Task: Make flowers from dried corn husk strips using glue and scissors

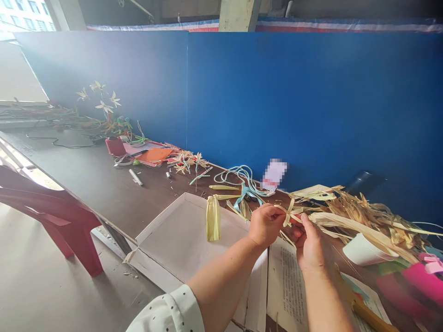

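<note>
Above the table's right part, a small pale corn husk flower [289, 213] with narrow petals is between my two hands. My left hand [266, 225] is closed in a pinch on its left side. The thumb and fingers of my right hand [309, 242] close on a petal at its right side; the exact grip there is partly hidden by the fingers. Left of my hands, a yellow-green husk strip [213, 220] lies on an open white cardboard box lid [173, 237]. Behind my left hand lie light blue scissors [245, 196] and rolled husk pieces [224, 187].
A heap of dry corn husks [367, 214] and a white cup [368, 249] are at the right. Printed pages [287, 281] lie below my hands. A blue partition [294, 101] borders the table's back. Finished husk flowers [104, 103] stand far left, above a red chair [69, 221].
</note>
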`<move>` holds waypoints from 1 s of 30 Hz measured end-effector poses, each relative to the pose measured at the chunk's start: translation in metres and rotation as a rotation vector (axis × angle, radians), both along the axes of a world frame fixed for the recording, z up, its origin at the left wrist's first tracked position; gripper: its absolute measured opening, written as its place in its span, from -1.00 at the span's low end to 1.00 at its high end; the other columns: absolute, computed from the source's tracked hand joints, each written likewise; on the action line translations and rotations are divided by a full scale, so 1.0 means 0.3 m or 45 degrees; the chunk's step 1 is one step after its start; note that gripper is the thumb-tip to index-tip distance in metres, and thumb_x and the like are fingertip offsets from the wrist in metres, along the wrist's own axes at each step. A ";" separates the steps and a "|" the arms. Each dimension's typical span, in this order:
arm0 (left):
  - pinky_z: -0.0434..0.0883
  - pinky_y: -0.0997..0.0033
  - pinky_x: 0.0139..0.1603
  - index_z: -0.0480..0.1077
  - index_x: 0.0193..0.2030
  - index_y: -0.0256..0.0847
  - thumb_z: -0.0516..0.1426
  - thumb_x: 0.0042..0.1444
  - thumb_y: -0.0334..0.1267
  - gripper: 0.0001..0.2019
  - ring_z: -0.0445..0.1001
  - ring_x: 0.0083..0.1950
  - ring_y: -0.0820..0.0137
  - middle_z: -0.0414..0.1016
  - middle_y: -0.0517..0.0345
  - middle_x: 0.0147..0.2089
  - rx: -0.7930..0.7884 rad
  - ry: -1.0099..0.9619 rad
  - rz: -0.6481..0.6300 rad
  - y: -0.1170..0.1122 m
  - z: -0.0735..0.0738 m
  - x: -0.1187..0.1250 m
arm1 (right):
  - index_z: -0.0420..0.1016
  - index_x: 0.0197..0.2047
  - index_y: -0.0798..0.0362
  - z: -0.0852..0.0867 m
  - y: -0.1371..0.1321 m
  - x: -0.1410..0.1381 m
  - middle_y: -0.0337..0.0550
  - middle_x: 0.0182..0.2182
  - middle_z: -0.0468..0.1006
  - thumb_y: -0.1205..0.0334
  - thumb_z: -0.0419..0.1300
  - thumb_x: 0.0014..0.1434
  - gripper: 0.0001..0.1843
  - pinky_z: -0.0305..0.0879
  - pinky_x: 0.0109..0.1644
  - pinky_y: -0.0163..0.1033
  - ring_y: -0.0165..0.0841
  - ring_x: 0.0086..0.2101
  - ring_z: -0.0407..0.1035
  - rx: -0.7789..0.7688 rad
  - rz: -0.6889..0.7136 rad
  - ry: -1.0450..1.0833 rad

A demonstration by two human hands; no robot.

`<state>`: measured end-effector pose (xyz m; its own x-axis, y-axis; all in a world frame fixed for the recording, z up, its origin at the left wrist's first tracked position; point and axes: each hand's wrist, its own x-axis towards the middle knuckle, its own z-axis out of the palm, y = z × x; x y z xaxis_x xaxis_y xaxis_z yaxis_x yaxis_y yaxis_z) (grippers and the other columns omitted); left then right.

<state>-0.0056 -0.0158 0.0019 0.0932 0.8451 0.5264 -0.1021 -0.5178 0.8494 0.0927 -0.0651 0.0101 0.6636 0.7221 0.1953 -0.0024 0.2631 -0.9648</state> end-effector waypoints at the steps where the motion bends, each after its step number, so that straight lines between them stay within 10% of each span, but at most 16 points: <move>1: 0.32 0.56 -0.33 0.50 -0.48 -0.20 0.16 -0.04 -0.45 -0.88 0.39 -0.39 0.51 0.45 0.21 -0.45 0.002 0.000 0.003 0.000 0.001 0.000 | 0.57 -0.33 0.06 0.000 -0.004 0.000 -0.22 -0.57 0.45 -0.15 0.29 -0.05 -0.58 0.00 -0.56 -0.27 -0.44 -0.62 0.13 -0.026 -0.046 -0.051; 8: 0.32 0.57 -0.34 0.50 -0.46 -0.20 0.15 -0.03 -0.43 -0.89 0.38 -0.40 0.51 0.45 0.21 -0.45 0.015 0.017 0.014 0.000 0.007 -0.003 | 0.59 -0.25 -0.01 0.010 -0.034 -0.012 -0.23 -0.60 0.39 -0.24 0.10 0.10 -0.51 0.14 -0.39 -0.20 -0.32 -0.51 0.25 -0.231 -0.322 -0.531; 16: 0.30 0.57 -0.34 0.49 -0.47 -0.20 0.14 -0.06 -0.46 -0.87 0.37 -0.39 0.52 0.43 0.23 -0.45 -0.021 -0.028 0.018 0.003 -0.001 0.003 | 0.29 0.21 -0.01 0.035 -0.022 -0.041 -0.07 -0.22 0.54 -0.14 0.08 0.14 -0.37 0.22 -0.37 -0.19 -0.33 -0.46 0.31 0.070 -0.243 -0.223; 30: 0.32 0.56 -0.31 0.52 -0.45 -0.18 0.17 -0.05 -0.45 -0.88 0.39 -0.37 0.51 0.45 0.23 -0.45 -0.066 -0.028 -0.015 0.005 -0.003 0.000 | 0.31 0.22 -0.03 0.013 -0.040 -0.024 -0.08 -0.13 0.54 -0.22 -0.04 0.19 -0.35 0.26 -0.14 -0.09 -0.19 -0.22 0.41 -0.051 -0.257 -0.527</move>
<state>-0.0055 -0.0143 0.0009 0.0922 0.8701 0.4841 -0.1273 -0.4719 0.8724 0.0855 -0.0772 0.0140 0.6637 0.5992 0.4477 0.4323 0.1812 -0.8833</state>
